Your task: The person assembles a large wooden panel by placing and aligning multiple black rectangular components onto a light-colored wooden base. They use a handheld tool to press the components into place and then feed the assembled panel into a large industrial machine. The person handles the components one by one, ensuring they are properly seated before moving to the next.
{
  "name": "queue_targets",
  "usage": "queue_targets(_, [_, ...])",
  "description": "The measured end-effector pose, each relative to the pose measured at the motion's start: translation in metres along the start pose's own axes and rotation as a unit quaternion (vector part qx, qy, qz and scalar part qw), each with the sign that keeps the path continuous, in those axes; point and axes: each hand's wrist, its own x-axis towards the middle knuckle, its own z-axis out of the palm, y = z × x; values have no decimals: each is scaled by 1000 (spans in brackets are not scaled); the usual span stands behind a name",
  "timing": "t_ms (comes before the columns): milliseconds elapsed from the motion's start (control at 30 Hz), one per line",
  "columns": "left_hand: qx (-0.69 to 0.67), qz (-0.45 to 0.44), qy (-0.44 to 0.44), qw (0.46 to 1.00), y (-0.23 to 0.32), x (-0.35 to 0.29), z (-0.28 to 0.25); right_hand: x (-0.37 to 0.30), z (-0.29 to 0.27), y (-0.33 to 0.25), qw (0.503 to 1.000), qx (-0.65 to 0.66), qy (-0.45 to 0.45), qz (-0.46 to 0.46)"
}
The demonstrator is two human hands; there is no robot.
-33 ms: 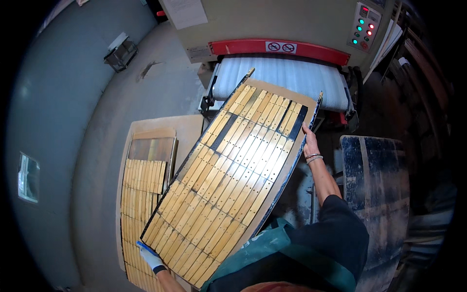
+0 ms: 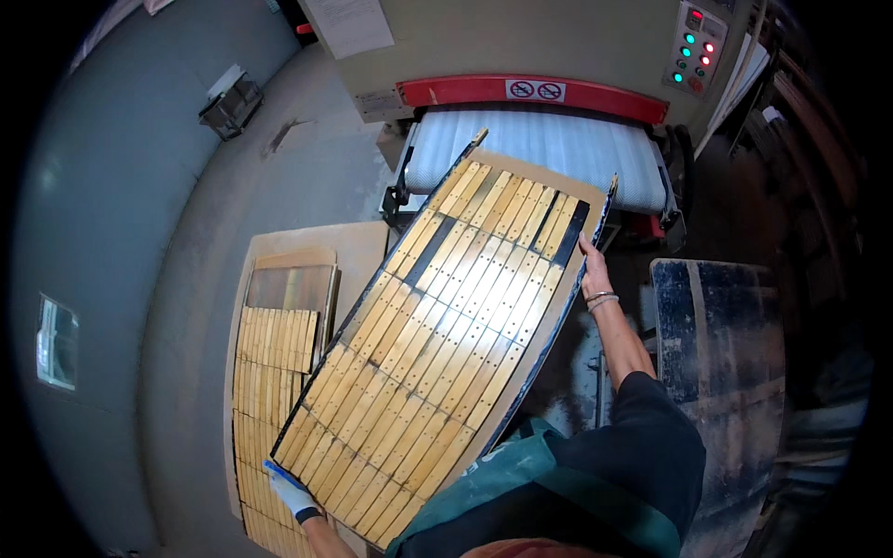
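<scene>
Between my hands is a long tray-like board [image 2: 569,279] with dark raised side edges. Rows of yellow wooden strips [image 2: 419,344] with small dark holes cover it, with a few dark gaps near the far end. My left hand [image 2: 296,495], in a white and blue glove, grips the near left corner, fingers partly hidden. My bare right hand [image 2: 595,268], a bracelet at its wrist, is closed on the right edge toward the far end. The board lies tilted, its far end over the white conveyor belt [image 2: 549,139] of a machine.
A red guard bar [image 2: 446,91] spans the machine above the belt. Its control panel [image 2: 698,51] has lit buttons. At left, a second stack of yellow strips [image 2: 265,391] rests on a brown board [image 2: 358,246]. A dark scuffed board [image 2: 721,372] stands at right.
Almost nothing differs. The board and both hands keep their places, and the view has shifted very slightly.
</scene>
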Motion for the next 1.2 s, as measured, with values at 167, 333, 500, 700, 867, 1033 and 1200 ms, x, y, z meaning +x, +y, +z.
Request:
queue_targets(167, [-89, 34, -128, 987, -23, 42, -41, -27, 18, 9, 999, -1, -49, 14])
queue_targets(333, [-13, 83, -171, 982, -33, 92, -73, -130, 29, 45, 982, 118, -135, 63])
queue_targets(500, [-18, 109, -240, 965, -23, 110, -98, -324, 33, 119, 926, 193, -178, 271])
queue_targets(700, [-78, 4, -316, 945, 12, 105, -90, -542, 40, 209, 893, 147, -187, 381])
queue_targets(867, [-102, -59, -426, 897, -5, 143, -104, -622, 61, 235, 903, 137, -149, 379])
queue_targets(1033, [-117, -143, -514, 838, 1, 161, -107, -666, 97, 249, 958, 32, -23, 285])
queue_targets(1200, [-109, -199, -600, 767, -8, 172, -108, -698, 127, 273, 987, 80, 96, 104])
